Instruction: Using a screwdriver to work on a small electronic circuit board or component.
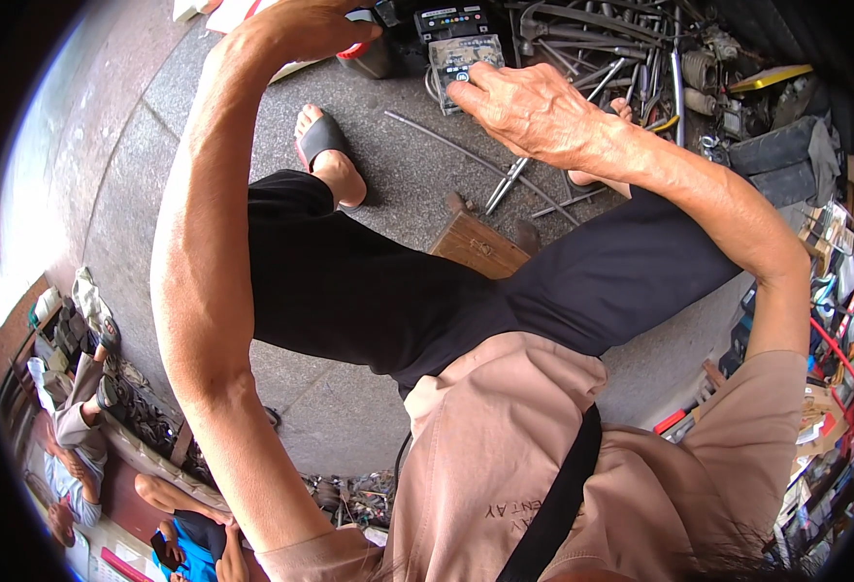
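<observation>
I see a small grey box-shaped device with a pale label on its top face (461, 60) sitting on the grey stone pavement (388, 184) at the far edge of my view, just past my feet. Behind it, touching or nearly so, stands a black box with a row of small coloured marks on a white label (451, 19). To the right lies a heap of bare metal rods and tubes (621, 48), and a flat yellow strip (771, 78) rests on dark clutter further right. A brown wooden block (478, 246) lies between my legs.

My right hand (534, 109) is laid palm down, fingers gently curled and not closed, with the fingertips (462, 93) touching the lower right part of the grey device; it grips nothing that I can make out. My left hand (306, 29) is raised at the top edge, loosely curled over something red (354, 48) beside a pale flat sheet (296, 68); I cannot tell whether it actually holds the red piece.

My left foot wears a black slide sandal (318, 142).
</observation>
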Motion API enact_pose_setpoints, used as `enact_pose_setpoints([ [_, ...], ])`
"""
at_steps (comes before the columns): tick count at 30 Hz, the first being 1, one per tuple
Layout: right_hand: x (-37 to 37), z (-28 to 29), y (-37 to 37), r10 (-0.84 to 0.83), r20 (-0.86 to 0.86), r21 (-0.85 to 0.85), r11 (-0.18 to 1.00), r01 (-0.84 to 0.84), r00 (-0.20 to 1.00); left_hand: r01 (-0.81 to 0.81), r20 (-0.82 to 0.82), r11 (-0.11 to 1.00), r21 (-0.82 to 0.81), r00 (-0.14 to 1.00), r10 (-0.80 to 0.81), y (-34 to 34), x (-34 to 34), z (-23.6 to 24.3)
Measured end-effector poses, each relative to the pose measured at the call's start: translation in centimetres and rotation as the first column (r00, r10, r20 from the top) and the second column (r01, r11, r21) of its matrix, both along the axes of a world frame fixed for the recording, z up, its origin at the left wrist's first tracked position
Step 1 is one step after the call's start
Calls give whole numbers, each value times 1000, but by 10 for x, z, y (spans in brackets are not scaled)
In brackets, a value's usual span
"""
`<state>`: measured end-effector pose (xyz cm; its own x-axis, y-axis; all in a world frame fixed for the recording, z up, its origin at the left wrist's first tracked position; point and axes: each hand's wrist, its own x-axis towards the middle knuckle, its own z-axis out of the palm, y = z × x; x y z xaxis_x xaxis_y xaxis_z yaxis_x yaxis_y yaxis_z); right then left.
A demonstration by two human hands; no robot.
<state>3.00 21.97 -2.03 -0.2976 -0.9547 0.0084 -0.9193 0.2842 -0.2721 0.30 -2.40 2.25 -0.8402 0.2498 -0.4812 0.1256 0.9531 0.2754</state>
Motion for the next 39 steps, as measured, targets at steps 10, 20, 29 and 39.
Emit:
enact_pose_setpoints([
  [10, 4, 2, -1, 23, -6, 11, 1000, -23, 1000, -44, 24, 999, 18, 999, 44, 8, 5, 17],
  [20, 15, -11, 10, -182, -43, -197, 966, 170, 982, 16, -47, 997, 73, 999, -13, -2, 7, 2],
  [29, 54, -11, -1, -701, 133, -175, 679, 713, 701, 148, -443, 989, -25, 885, -144, 9, 60, 12],
  [39, 91, -18, 36, -807, 297, -297, 431, 852, 511, -238, -39, 910, 339, 963, 266, 103, 192, -95],
])
